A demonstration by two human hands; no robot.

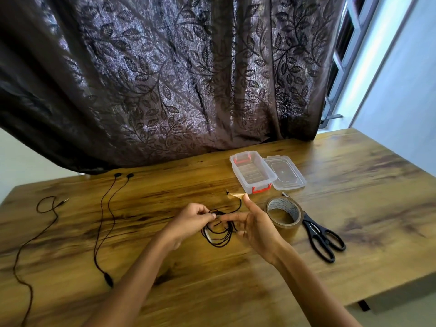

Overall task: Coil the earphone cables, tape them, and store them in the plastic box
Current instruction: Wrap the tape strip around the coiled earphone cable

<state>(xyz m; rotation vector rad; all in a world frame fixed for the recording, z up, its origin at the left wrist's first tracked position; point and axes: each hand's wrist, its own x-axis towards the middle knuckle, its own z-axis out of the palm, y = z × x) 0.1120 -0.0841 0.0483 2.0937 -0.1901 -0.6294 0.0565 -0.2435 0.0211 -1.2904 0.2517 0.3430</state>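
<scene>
Dark curtain fabric (165,79) with a leaf pattern is hanging behind a wooden table (354,185), and a window frame (349,31) is showing at the upper right. Above the middle of the table, the left hand (191,220) is pinching the top of a coiled earphone cable (220,234) between its curled fingertips, and the black loops are hanging below that pinch, between the two hands. A loose end of this cable is running up and away toward its plug near the box. The right hand (257,228) is facing the coil with its fingers mostly straight and spread; one finger is reaching across to the pinch point, while another is pointing upward and carrying a short strip of brown tape (234,196) stuck to its tip, not gripped. Farther back, the clear plastic box (260,185) with red clasps is sitting open, and its lid (285,173) is lying just beside it on the right. A roll of brown tape (284,214) is standing near the right hand, with black scissors (323,234) lying against its right side. At the left, well apart from the hands, a second earphone (108,279) is lying uncoiled, its cable trailing along the tabletop toward the near edge.
</scene>
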